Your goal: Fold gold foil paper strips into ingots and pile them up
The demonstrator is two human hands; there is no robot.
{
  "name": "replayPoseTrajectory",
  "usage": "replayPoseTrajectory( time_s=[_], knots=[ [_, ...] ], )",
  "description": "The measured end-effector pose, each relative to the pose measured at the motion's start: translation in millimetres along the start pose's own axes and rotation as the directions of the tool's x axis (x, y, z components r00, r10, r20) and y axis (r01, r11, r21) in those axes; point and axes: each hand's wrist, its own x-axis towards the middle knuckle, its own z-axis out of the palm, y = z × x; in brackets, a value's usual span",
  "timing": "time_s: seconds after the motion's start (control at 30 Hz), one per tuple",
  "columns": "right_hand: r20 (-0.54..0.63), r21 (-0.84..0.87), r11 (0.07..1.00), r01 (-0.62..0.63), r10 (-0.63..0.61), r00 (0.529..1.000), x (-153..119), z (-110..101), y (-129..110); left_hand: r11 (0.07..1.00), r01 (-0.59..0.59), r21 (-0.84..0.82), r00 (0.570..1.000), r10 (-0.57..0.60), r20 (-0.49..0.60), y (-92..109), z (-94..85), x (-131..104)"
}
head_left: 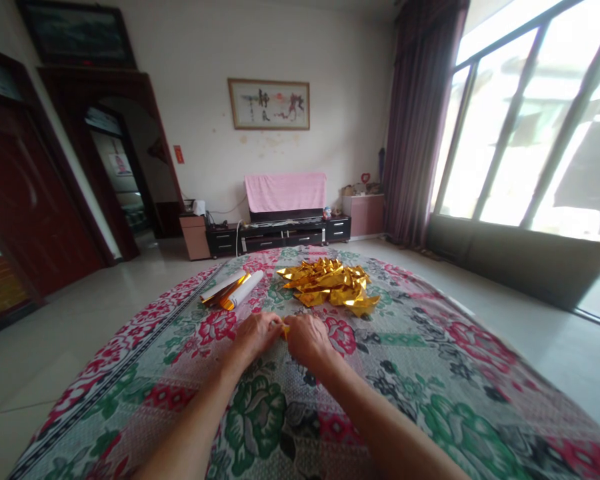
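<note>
My left hand (261,332) and my right hand (307,338) meet close together over the table, fingers pinched on a small piece of gold foil paper (286,330). Most of that piece is hidden by my fingers. Just beyond my right hand lies a heap of folded gold foil pieces (330,283), shiny and pointed at the ends. Farther off from my left hand rest rolled sheets of foil paper (234,290), white on the outside with gold showing between the rolls.
A flowered cloth (405,400) in green, red and grey covers the round table. Behind it stand a low black cabinet (283,237) and a screen under a pink cloth (286,192). Tall windows (530,127) and a purple curtain (415,127) are at the right, a dark red door (25,193) at the left.
</note>
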Motion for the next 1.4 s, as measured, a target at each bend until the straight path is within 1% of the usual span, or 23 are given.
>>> replayPoseTrajectory(
  time_s=[0.03,0.1,0.17,0.23,0.3,0.4,0.53,0.63,0.77,0.9,1.0,1.1,1.17,1.23,1.3,1.4],
  knots=[
    [-0.010,0.006,1.000,0.010,-0.010,1.000,1,-2,7,1.000,-0.002,0.023,1.000,0.002,-0.017,1,0.5,0],
    [-0.082,0.031,0.998,0.051,-0.049,0.995,4,-3,23,0.998,-0.006,0.059,0.999,0.009,-0.054,3,2.1,-1],
    [-0.137,0.061,0.997,0.049,-0.040,0.990,5,0,40,0.997,-0.018,0.078,0.997,0.024,-0.075,4,3.9,-1],
    [-0.153,0.104,0.993,0.053,-0.037,0.988,5,7,54,0.994,-0.047,0.095,0.994,0.056,-0.089,5,5.6,-2],
    [-0.163,0.142,0.988,0.059,-0.035,0.986,5,14,63,0.989,-0.091,0.118,0.992,0.100,-0.075,6,6.4,-3],
    [-0.193,0.173,0.982,0.068,-0.034,0.981,7,20,69,0.982,-0.134,0.130,0.990,0.140,-0.032,9,5.6,-5],
    [-0.226,0.196,0.978,0.070,-0.025,0.974,8,22,71,0.978,-0.165,0.126,0.986,0.168,-0.014,11,2.7,-7],
    [-0.264,0.216,0.974,0.063,-0.004,0.965,8,22,69,0.976,-0.161,0.147,0.986,0.165,-0.019,7,2.1,-6],
    [-0.285,0.249,0.966,0.066,0.008,0.958,6,20,61,0.975,-0.147,0.165,0.985,0.160,-0.068,-4,5.0,-4],
    [-0.268,0.269,0.956,0.119,-0.044,0.963,6,20,55,0.979,-0.139,0.149,0.980,0.158,-0.125,-10,8.5,-2],
    [-0.266,0.282,0.948,0.150,-0.073,0.961,7,21,56,0.973,-0.190,0.129,0.967,0.208,-0.149,-9,10.4,-1],
    [-0.273,0.288,0.947,0.144,-0.063,0.960,7,21,59,0.956,-0.276,0.096,0.945,0.288,-0.152,-8,12.7,1],
    [-0.308,0.293,0.946,0.136,-0.042,0.950,6,19,59,0.940,-0.335,0.070,0.930,0.341,-0.136,-9,14.3,2],
    [-0.356,0.310,0.936,0.168,-0.050,0.933,5,14,57,0.925,-0.376,0.046,0.919,0.379,-0.105,-10,15.5,3],
    [-0.384,0.324,0.911,0.257,-0.122,0.915,4,8,54,0.918,-0.396,0.027,0.914,0.397,-0.081,-12,16.0,3],
    [-0.345,0.302,0.874,0.381,-0.273,0.898,0,3,49,0.916,-0.400,0.013,0.913,0.400,-0.079,-13,16.2,4]
  ],
)
